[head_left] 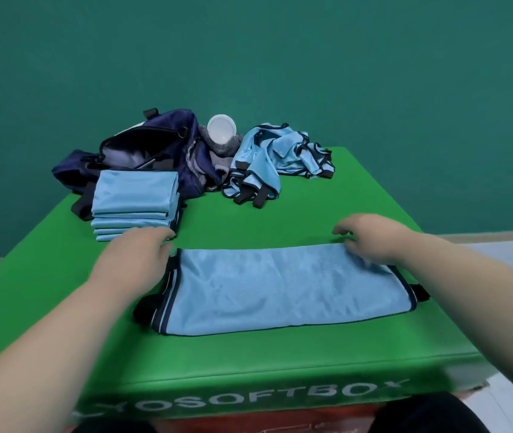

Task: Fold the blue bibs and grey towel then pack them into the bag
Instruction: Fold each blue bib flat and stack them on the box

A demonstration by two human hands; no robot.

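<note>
Hands well apart at the far corners of 1 blue bib [280, 289].
The bib lies flat on the green box [249, 220]. Left hand [142, 251] touches its far-left corner, right hand [371, 242] rests on its far-right corner; grip cannot be determined. Behind: stack of folded bibs [133, 201], open bag [155, 145], grey towel [222, 151], unfolded bibs [277, 157].

Tabletop: a green padded tabletop [280, 220] filled the middle and lower frame, narrowing toward the back.
Lettering: blurred white lettering [280, 398] ran along its front face at the bottom, the legible part reading "OSOFTBOX".
Wall: a plain teal wall [342, 57] covered the upper half.
White round object [221, 129]: it sat left of centre in the upper-middle frame, its flat face tilted toward the camera; its kind could not be told.
Floor: a pale floor [505, 248] showed at the right edge.
Red surface [280, 421]: it showed under the front face, at the bottom.
</note>
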